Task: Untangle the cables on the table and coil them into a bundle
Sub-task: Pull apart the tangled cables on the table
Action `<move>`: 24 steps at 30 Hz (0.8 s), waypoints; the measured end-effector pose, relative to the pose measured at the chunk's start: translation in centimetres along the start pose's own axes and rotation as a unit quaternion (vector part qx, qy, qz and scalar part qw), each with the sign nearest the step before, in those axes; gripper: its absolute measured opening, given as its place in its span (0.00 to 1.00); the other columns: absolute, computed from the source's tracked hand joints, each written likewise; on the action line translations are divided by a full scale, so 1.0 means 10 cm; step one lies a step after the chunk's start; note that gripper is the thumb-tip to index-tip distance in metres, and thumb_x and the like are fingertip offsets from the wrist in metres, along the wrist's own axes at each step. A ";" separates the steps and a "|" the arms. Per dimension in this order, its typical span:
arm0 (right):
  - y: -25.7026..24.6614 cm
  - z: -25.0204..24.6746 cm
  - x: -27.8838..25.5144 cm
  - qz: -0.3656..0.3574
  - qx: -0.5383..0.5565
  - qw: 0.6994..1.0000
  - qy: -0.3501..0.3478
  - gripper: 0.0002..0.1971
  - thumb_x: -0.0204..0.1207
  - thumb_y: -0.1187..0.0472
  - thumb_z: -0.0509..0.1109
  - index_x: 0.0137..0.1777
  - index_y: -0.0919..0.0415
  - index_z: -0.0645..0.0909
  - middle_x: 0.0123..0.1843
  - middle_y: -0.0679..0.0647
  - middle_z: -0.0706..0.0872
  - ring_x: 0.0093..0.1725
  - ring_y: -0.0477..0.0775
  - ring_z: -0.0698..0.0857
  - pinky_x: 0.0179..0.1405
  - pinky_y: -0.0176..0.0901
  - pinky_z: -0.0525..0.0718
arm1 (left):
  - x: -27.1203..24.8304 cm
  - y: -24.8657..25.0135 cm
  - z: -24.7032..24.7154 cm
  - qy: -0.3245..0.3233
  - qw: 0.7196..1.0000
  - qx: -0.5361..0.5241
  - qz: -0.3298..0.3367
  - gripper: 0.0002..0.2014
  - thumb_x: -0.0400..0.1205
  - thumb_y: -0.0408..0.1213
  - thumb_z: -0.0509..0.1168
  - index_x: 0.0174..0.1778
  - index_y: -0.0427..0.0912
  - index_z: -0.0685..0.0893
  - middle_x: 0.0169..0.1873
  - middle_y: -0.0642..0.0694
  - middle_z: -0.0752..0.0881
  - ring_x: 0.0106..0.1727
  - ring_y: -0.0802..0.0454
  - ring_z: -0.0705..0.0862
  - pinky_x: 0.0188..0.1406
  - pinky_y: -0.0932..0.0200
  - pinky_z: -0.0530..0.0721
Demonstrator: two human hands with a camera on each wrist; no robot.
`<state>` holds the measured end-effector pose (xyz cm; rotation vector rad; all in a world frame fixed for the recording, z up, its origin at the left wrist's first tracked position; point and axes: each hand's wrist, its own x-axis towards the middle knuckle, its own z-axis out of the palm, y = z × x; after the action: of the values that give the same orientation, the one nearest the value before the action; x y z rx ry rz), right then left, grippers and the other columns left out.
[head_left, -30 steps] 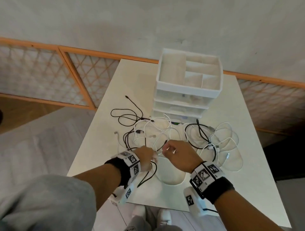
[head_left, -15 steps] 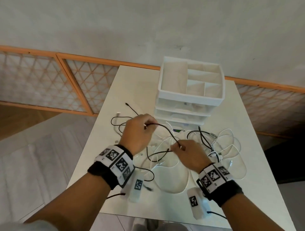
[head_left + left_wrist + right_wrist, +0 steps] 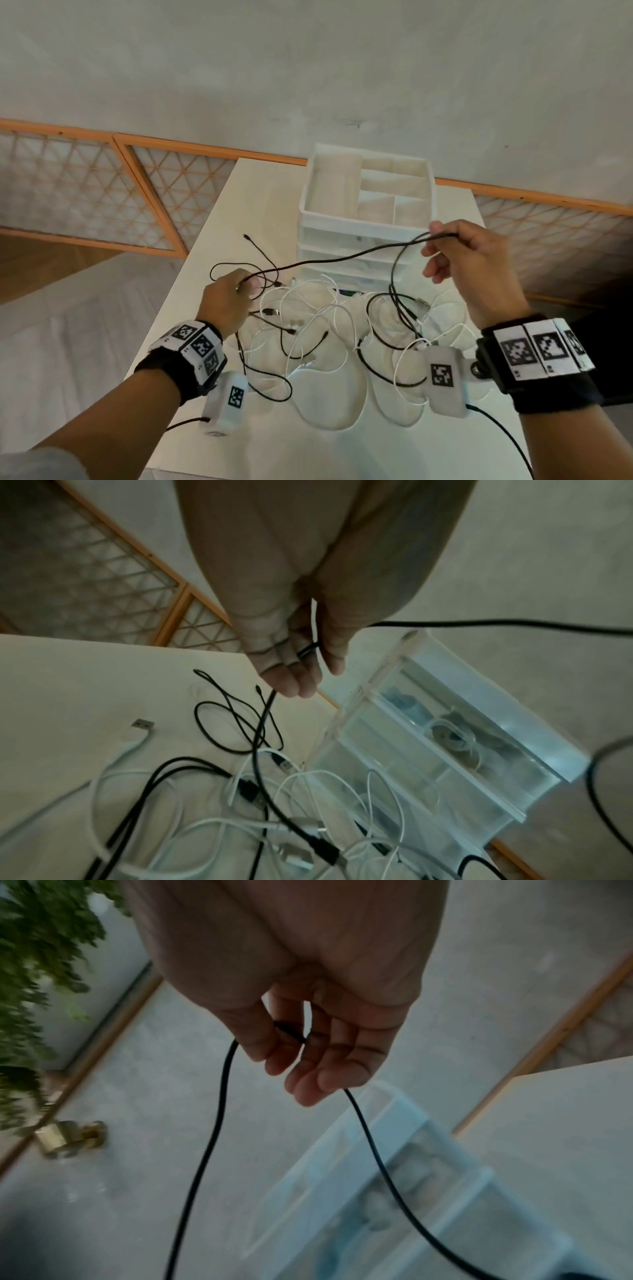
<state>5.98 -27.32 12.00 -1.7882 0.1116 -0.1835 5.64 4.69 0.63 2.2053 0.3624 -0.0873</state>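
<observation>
A tangle of black and white cables (image 3: 325,329) lies on the white table (image 3: 219,219) in front of the drawer unit. One black cable (image 3: 342,257) is stretched in the air between both hands. My left hand (image 3: 239,286) grips it low over the table's left side; in the left wrist view the black cable (image 3: 263,723) runs down from my left hand (image 3: 301,656) into the pile. My right hand (image 3: 445,240) pinches the same cable higher up, in front of the drawers. In the right wrist view the black cable (image 3: 219,1123) hangs in a loop from my right hand (image 3: 291,1042).
A white plastic drawer unit (image 3: 366,219) with an open compartment tray on top stands at the back middle of the table. A wall with an orange wooden lattice panel (image 3: 85,185) runs behind the table. A loose white USB cable (image 3: 137,737) lies left of the pile.
Both hands have lifted one black cable out of the pile. The right hand rose and moved right and back; the left hand stayed left, so the cable now spans between them.
</observation>
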 end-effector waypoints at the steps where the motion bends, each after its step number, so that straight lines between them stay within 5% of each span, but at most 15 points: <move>1: 0.11 -0.13 0.04 0.020 0.003 1.000 0.020 0.14 0.80 0.69 0.68 0.39 0.52 0.88 0.33 0.54 0.88 0.25 0.56 0.83 0.25 0.42 0.78 | 0.02 -0.01 -0.02 0.000 1.000 0.019 0.001 0.10 0.86 0.40 0.60 0.42 0.45 0.85 0.41 0.44 0.89 0.43 0.44 0.89 0.50 0.48 0.85; 7: 0.71 -0.56 0.41 0.158 0.029 0.985 0.066 0.09 0.77 0.70 0.68 0.41 0.56 0.85 0.43 0.60 0.86 0.23 0.54 0.86 0.25 0.41 0.76 | -0.02 -0.02 -0.13 -0.025 0.998 0.061 0.023 0.11 0.87 0.39 0.61 0.41 0.50 0.84 0.41 0.55 0.89 0.50 0.50 0.83 0.41 0.63 0.71; 10: 0.79 -0.49 0.55 0.158 0.038 0.986 0.024 0.17 0.76 0.75 0.60 0.53 0.55 0.85 0.45 0.54 0.83 0.29 0.57 0.89 0.26 0.43 0.77 | -0.09 0.08 -0.05 -0.024 0.999 0.023 0.043 0.10 0.86 0.38 0.62 0.42 0.52 0.86 0.34 0.58 0.91 0.49 0.52 0.86 0.41 0.71 0.73; 12: 0.82 -0.42 0.57 0.162 0.020 0.987 -0.001 0.26 0.75 0.76 0.57 0.66 0.53 0.82 0.60 0.50 0.84 0.36 0.60 0.91 0.30 0.45 0.80 | -0.19 0.20 0.03 -0.021 0.997 0.005 0.078 0.09 0.86 0.39 0.64 0.45 0.54 0.89 0.33 0.59 0.91 0.42 0.55 0.86 0.37 0.76 0.73; 14: 0.82 -0.38 0.49 0.173 -0.071 0.982 -0.026 0.33 0.75 0.72 0.58 0.78 0.46 0.73 0.74 0.47 0.79 0.41 0.59 0.92 0.35 0.46 0.82 | -0.31 0.31 0.10 -0.022 0.993 -0.031 0.108 0.08 0.85 0.38 0.67 0.47 0.54 0.90 0.32 0.53 0.91 0.38 0.61 0.85 0.35 0.79 0.75; 16: 0.76 -0.36 0.35 0.171 -0.258 0.950 -0.039 0.39 0.75 0.67 0.61 0.85 0.38 0.60 0.75 0.53 0.78 0.52 0.60 0.90 0.49 0.49 0.85 | -0.42 0.39 0.15 -0.032 0.989 -0.074 0.122 0.07 0.84 0.35 0.69 0.47 0.51 0.91 0.31 0.47 0.91 0.40 0.64 0.87 0.39 0.81 0.77; 19: 0.65 -0.19 -0.01 0.101 -0.375 0.921 -0.006 0.41 0.72 0.60 0.68 0.84 0.36 0.60 0.66 0.57 0.79 0.58 0.61 0.84 0.63 0.55 0.83 | -0.53 0.42 0.28 -0.062 0.983 -0.070 0.160 0.10 0.82 0.36 0.71 0.41 0.59 0.91 0.33 0.50 0.92 0.41 0.61 0.89 0.44 0.77 0.78; 22: 0.56 0.19 -0.41 0.034 -0.308 0.933 -0.181 0.34 0.68 0.56 0.72 0.74 0.29 0.71 0.37 0.49 0.87 0.42 0.47 0.86 0.51 0.45 0.86 | -0.60 0.46 0.46 -0.104 0.972 -0.041 0.207 0.09 0.82 0.37 0.71 0.45 0.58 0.93 0.33 0.55 0.90 0.38 0.58 0.86 0.42 0.69 0.79; 24: 0.68 0.35 -0.51 0.018 -0.314 0.912 -0.261 0.18 0.69 0.49 0.71 0.59 0.33 0.80 0.30 0.47 0.86 0.37 0.44 0.85 0.49 0.45 0.86 | -0.65 0.49 0.55 -0.125 0.962 -0.018 0.242 0.07 0.82 0.38 0.71 0.44 0.53 0.94 0.31 0.55 0.88 0.36 0.60 0.84 0.39 0.72 0.75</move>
<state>1.83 -24.56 4.29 -2.4125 -0.2047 0.4093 1.22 -3.95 2.23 2.1541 -0.3168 -0.0894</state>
